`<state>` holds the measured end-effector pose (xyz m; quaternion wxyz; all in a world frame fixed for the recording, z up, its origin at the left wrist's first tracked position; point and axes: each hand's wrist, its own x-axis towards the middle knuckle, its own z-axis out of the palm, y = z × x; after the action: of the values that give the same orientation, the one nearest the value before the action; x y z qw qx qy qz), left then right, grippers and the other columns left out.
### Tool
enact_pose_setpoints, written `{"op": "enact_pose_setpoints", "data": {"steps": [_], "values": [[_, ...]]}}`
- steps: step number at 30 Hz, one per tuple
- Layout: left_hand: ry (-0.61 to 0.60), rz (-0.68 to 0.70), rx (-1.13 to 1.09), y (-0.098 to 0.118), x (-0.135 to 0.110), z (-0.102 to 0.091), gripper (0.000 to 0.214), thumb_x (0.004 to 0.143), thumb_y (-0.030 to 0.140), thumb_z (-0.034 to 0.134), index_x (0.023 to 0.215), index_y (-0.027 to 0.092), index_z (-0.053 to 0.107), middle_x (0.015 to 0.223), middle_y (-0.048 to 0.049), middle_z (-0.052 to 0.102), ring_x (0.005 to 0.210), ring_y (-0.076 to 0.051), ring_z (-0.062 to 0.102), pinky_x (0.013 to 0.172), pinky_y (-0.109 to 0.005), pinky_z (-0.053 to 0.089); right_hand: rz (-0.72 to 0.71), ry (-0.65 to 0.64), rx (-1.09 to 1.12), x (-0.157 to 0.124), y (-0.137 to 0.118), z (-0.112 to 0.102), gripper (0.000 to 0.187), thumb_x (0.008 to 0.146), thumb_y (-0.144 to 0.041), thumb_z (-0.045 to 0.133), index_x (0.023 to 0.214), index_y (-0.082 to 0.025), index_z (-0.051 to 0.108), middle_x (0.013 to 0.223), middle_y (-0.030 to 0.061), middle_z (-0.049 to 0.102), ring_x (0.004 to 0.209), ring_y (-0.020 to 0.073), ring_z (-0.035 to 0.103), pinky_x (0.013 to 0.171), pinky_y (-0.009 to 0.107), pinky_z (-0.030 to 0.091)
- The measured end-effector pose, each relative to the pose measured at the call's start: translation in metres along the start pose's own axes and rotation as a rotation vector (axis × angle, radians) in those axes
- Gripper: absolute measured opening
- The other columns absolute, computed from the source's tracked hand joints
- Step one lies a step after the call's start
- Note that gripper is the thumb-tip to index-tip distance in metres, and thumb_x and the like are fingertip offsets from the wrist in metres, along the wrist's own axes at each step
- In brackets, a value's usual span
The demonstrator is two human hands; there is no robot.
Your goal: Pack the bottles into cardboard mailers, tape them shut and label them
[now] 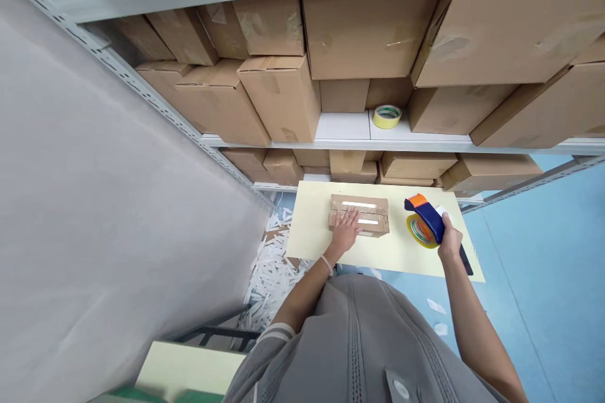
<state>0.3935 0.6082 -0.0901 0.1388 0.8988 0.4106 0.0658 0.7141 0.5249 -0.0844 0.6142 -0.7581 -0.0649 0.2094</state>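
Note:
A small cardboard box (366, 211) with white strips on its top lies on a pale yellow table (312, 233). My left hand (346, 231) rests flat on the box's near left corner, fingers spread. My right hand (449, 241) grips the handle of a blue and orange tape dispenser (424, 214) that carries a roll of tape and stands on the table to the right of the box. A dark flat object (466, 260) lies under my right wrist.
Metal shelves behind the table hold many cardboard boxes (283, 91). A yellow tape roll (387, 116) sits on a shelf. White paper strips (269, 271) litter the floor at left. A grey wall (94, 201) stands left; blue floor (543, 252) lies right.

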Motion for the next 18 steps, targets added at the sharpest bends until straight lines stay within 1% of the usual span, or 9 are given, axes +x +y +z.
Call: {"op": "enact_pose_setpoints", "data": {"steps": [1,2,7,9,11,13,15,16,18], "values": [[0.003,-0.001,-0.018,0.0,0.0,-0.001,0.059,0.102,0.038,0.031,0.159,0.026,0.02,0.164,-0.0025,0.026,0.154,-0.022,0.015,0.126,-0.056,0.006,-0.017,-0.029,0.054,-0.004,-0.012,0.012,0.052,0.062,-0.064,0.072,0.081,-0.017,0.063,0.071,0.0007,0.063,0.068,0.0177,0.059,0.058,0.028,0.05],[0.005,-0.002,-0.03,0.0,0.0,-0.001,0.058,0.102,0.037,0.031,0.159,0.026,0.02,0.163,-0.0027,0.027,0.154,-0.022,0.015,0.126,-0.056,0.005,-0.031,-0.121,0.085,-0.009,-0.024,0.024,0.052,0.061,-0.065,0.074,0.076,-0.017,0.063,0.067,-0.0002,0.061,0.064,0.016,0.057,0.056,0.027,0.048],[0.003,-0.006,-0.025,0.001,-0.002,-0.001,0.06,0.101,0.038,0.035,0.159,0.026,0.021,0.163,-0.004,0.028,0.154,-0.023,0.018,0.126,-0.056,0.006,-0.04,-0.529,-0.068,-0.039,-0.055,0.075,0.058,0.055,-0.072,0.077,0.051,-0.017,0.058,0.048,-0.0009,0.054,0.047,0.0117,0.047,0.046,0.026,0.041],[0.001,-0.009,-0.03,0.001,-0.002,-0.001,0.06,0.101,0.039,0.036,0.158,0.026,0.023,0.163,-0.004,0.028,0.154,-0.023,0.018,0.126,-0.055,0.006,-0.045,-0.615,-0.103,-0.048,-0.057,0.084,0.059,0.055,-0.073,0.077,0.05,-0.017,0.06,0.047,0.0004,0.056,0.046,0.0123,0.049,0.047,0.026,0.042],[-0.004,-0.028,-0.121,0.001,0.0,-0.002,0.058,0.101,0.038,0.036,0.157,0.026,0.028,0.163,-0.0039,0.03,0.153,-0.023,0.019,0.126,-0.055,0.004,-0.036,-0.642,-0.106,-0.052,-0.057,0.089,0.059,0.054,-0.073,0.078,0.05,-0.016,0.062,0.048,0.0015,0.059,0.046,0.013,0.051,0.048,0.026,0.044],[0.005,-0.094,-0.385,0.001,0.005,-0.006,0.053,0.1,0.035,0.037,0.152,0.025,0.039,0.161,-0.0044,0.035,0.153,-0.023,0.021,0.126,-0.054,-0.002,-0.023,-0.644,-0.101,-0.054,-0.058,0.09,0.059,0.052,-0.072,0.079,0.05,-0.016,0.063,0.048,0.0019,0.059,0.045,0.0125,0.05,0.047,0.026,0.044],[0.035,-0.224,-0.772,0.001,0.016,-0.012,0.046,0.1,0.032,0.04,0.143,0.022,0.052,0.157,-0.0066,0.043,0.151,-0.023,0.026,0.126,-0.052,-0.003,-0.022,-0.659,-0.105,-0.054,-0.06,0.09,0.059,0.052,-0.072,0.08,0.048,-0.015,0.062,0.047,0.0017,0.059,0.044,0.0115,0.049,0.047,0.025,0.043],[0.051,-0.292,-0.941,0.0,0.022,-0.016,0.044,0.1,0.031,0.04,0.139,0.021,0.056,0.154,-0.008,0.047,0.15,-0.024,0.03,0.126,-0.05,0.001,-0.024,-0.669,-0.114,-0.054,-0.061,0.09,0.06,0.053,-0.072,0.08,0.047,-0.015,0.062,0.046,0.0015,0.058,0.043,0.011,0.048,0.047,0.025,0.042],[0.057,-0.38,-1.157,-0.001,0.036,-0.024,0.044,0.102,0.034,0.034,0.135,0.019,0.059,0.147,-0.0111,0.055,0.142,-0.024,0.043,0.124,-0.047,0.02,-0.042,-0.68,-0.138,-0.054,-0.062,0.091,0.062,0.053,-0.074,0.079,0.046,-0.015,0.061,0.045,0.0009,0.057,0.042,0.0103,0.047,0.046,0.024,0.041]]}}
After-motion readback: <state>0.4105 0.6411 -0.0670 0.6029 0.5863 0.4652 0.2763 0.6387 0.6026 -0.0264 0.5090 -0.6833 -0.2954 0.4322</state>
